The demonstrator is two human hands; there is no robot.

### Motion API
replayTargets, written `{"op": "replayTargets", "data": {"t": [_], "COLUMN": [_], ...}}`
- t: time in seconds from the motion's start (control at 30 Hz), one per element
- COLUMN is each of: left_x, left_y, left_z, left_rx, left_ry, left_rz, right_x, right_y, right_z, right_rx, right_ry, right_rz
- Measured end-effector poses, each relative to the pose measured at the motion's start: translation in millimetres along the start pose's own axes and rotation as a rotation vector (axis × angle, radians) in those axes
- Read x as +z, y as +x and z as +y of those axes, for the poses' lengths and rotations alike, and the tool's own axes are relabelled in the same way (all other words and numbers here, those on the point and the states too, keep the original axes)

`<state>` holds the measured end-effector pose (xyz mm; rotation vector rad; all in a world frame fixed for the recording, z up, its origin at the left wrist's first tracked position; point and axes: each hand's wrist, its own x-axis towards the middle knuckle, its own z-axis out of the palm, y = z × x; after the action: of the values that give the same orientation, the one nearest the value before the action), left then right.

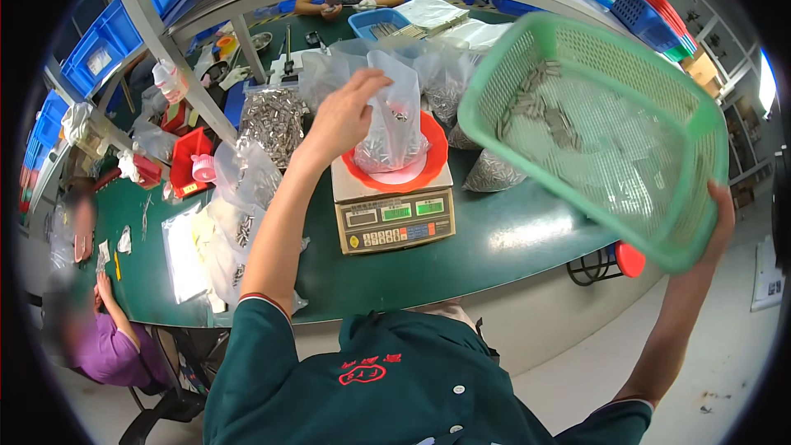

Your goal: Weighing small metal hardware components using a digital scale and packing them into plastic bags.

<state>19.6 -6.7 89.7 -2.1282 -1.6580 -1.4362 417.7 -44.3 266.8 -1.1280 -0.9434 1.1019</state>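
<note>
My right hand (722, 221) grips the lower right rim of a green plastic basket (504, 133), tilted and raised over the table. Small metal pins (554, 119) lie in a heap at its left end. At the mouth of a clear plastic bag (394, 119) is my left hand (350, 113), its fingers stretched out; whether they touch the film is hard to tell. Small metal parts fill the bottom of this bag, which stands in an orange-red bowl (434, 171). Under the bowl is a digital scale (395, 235) with lit green displays.
Filled bags of metal parts (272, 122) stand left of the scale, and another bag (493, 173) is to its right. A red bin (191, 161) sits farther left. A metal shelf post (194, 82) rises there. Co-workers sit at the left (111, 334) and across the table.
</note>
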Motion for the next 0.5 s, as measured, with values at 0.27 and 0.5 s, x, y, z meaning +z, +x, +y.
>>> {"op": "replayTargets", "data": {"t": [0.27,0.5], "left_x": [7,4], "left_y": [-2,-6], "left_z": [-24,-26], "left_rx": [0.064,0.11], "left_ry": [-0.022,-0.081], "left_rz": [-0.181,-0.126], "right_x": [93,143], "right_y": [8,-11], "right_z": [-6,1], "right_rx": [-0.114,-0.147], "right_ry": [-0.005,-0.021], "right_rz": [-0.14,-0.216]}}
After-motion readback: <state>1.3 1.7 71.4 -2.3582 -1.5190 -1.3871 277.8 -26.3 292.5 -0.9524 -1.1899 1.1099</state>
